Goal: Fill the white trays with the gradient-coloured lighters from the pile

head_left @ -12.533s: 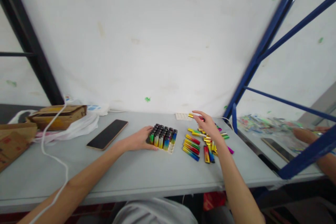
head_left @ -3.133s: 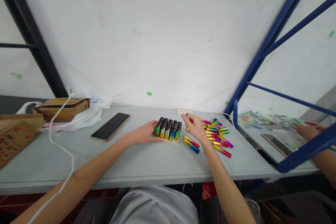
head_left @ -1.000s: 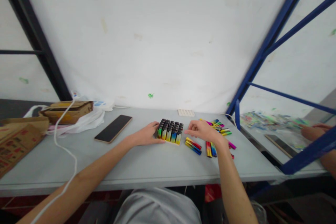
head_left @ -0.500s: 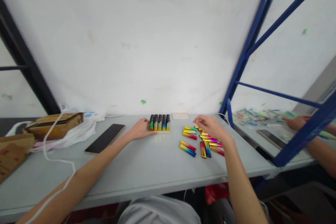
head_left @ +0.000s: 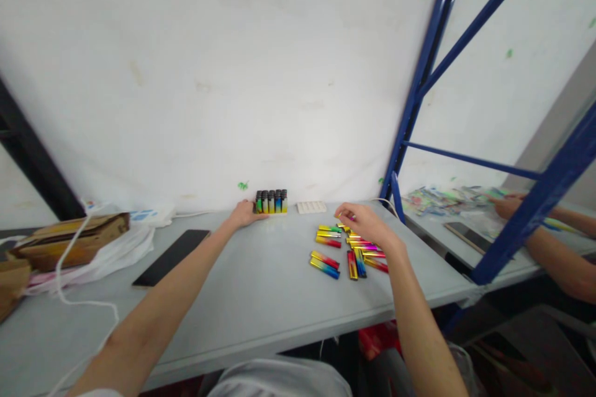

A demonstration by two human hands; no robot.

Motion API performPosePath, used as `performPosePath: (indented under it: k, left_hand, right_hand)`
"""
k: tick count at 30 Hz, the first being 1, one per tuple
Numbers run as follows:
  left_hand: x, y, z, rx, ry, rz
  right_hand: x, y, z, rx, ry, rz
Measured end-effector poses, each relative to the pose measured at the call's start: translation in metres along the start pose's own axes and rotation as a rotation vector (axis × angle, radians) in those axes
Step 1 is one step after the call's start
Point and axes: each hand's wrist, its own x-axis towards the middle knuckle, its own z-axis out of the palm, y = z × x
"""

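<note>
Lighters with black tops stand upright in tight rows close to the wall. My left hand grips this block at its left end, with the thumb along the front bottom edge. Loose shiny lighters in yellow, red, blue, green and pink lie on the grey table to the right. Over the far part of that pile hovers my right hand, its fingers bent downward and apart. Nothing shows clearly in its grasp, and it hides some lighters beneath.
A white tray with small compartments lies by the wall. Left are a dark phone, a cardboard box, plastic bags and a white cable. A blue metal frame rises at right; beyond it, another person's hands are near scattered packets.
The upright lighters have moved back toward the wall with my left hand. My right hand stays over the loose pile. The view has shifted slightly to the right.
</note>
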Motion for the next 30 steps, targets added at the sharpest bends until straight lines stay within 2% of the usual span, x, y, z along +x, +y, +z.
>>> performPosePath:
  k: [3,6,9,10,11,13,16,19,22,25,30]
  left_hand:
    - [-0.01,0.013,0.003,0.099,0.057,-0.191]
    - [-0.03,0.039,0.01,0.172,0.124,-0.274]
    - [-0.048,0.074,0.02,0.209,0.175,-0.215]
    - [-0.05,0.086,0.024,0.208,0.201,-0.133]
    - [-0.049,0.098,0.027,0.192,0.179,-0.043]
    - [-0.039,0.118,0.035,0.175,0.133,0.036]
    - [-0.011,0.139,0.047,0.157,0.067,0.073]
    - [0.014,0.147,0.058,0.137,0.038,0.054]
    - [0.018,0.147,0.062,0.118,0.025,0.055]
    - [0.004,0.143,0.06,0.1,0.002,0.091]
    - [-0.043,0.13,0.045,0.063,-0.021,0.148]
  right_hand:
    - [0.0,0.0,-0.001,0.027,0.03,0.006]
    - [-0.003,0.0,-0.006,0.049,0.049,0.003]
    - [-0.007,0.0,-0.013,0.033,0.055,-0.019]
    - [-0.007,0.0,-0.015,0.016,0.063,-0.027]
    - [-0.008,0.0,-0.016,-0.003,0.07,-0.035]
    - [-0.008,0.001,-0.017,-0.037,0.07,-0.051]
    - [-0.007,0.002,-0.016,-0.062,0.05,-0.067]
    - [-0.007,0.006,-0.014,-0.072,0.045,-0.078]
    - [-0.006,0.015,-0.011,-0.073,0.066,-0.073]
    - [-0.004,0.029,-0.008,-0.077,0.131,-0.052]
    - [0.001,0.054,0.002,-0.132,0.192,0.045]
